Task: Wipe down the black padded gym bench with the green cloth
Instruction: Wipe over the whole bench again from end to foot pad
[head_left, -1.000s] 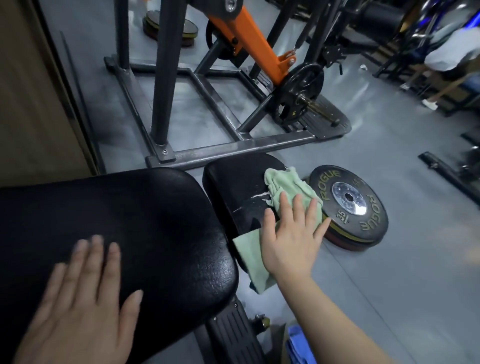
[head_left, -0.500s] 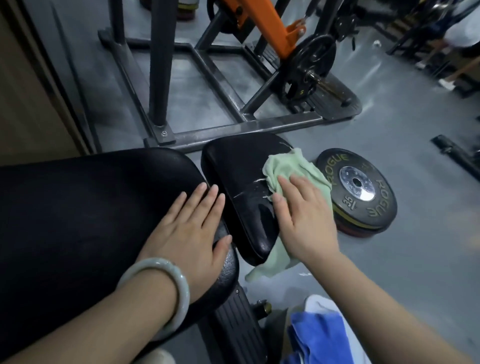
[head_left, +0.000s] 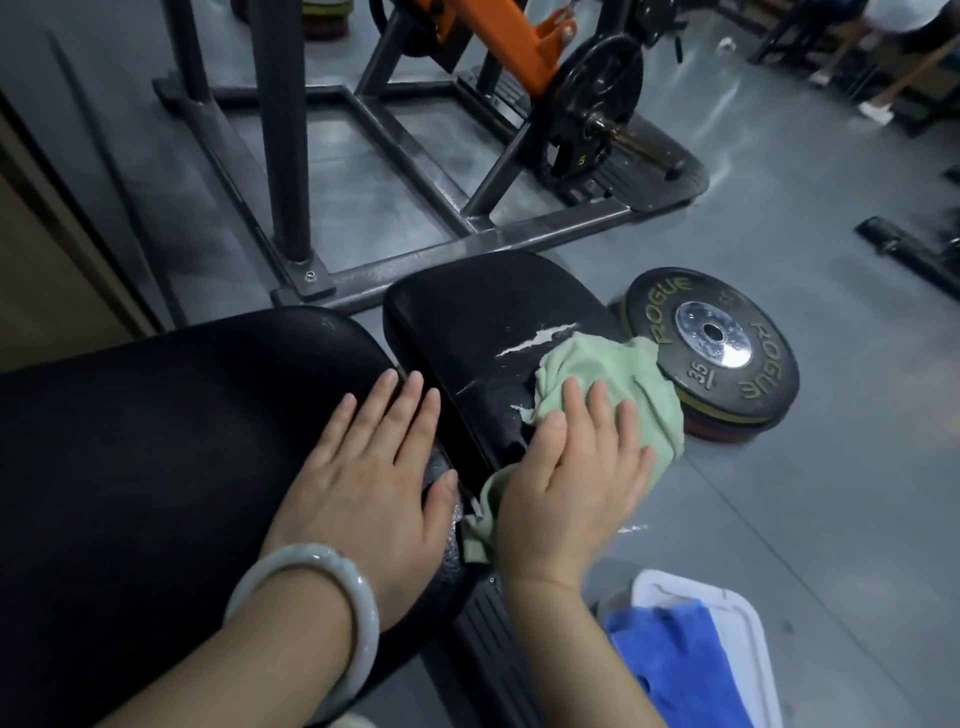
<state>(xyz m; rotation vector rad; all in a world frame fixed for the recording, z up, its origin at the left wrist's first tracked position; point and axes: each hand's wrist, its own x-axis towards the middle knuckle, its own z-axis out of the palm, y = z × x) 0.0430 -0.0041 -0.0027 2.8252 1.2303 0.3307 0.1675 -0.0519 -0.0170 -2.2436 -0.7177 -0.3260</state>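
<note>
The black padded bench has a large back pad (head_left: 156, 441) at the left and a smaller seat pad (head_left: 483, 322) with white tears in its cover. The green cloth (head_left: 618, 384) lies bunched on the seat pad's right edge, one end hanging below. My right hand (head_left: 576, 483) presses flat on the cloth with straight fingers. My left hand (head_left: 374, 473), with a pale bangle at the wrist, rests flat on the end of the back pad, its fingertips at the gap between the pads.
A black Rogue weight plate (head_left: 722, 343) lies on the grey floor right of the seat pad. A steel rack frame (head_left: 467, 244) with an orange arm stands behind. A white bin (head_left: 737, 623) holding a blue cloth (head_left: 670, 660) sits at the lower right.
My right hand has drawn the cloth back toward me along the seat pad's right edge. My left hand came forward from the near pad to its end over the second, then stayed.
</note>
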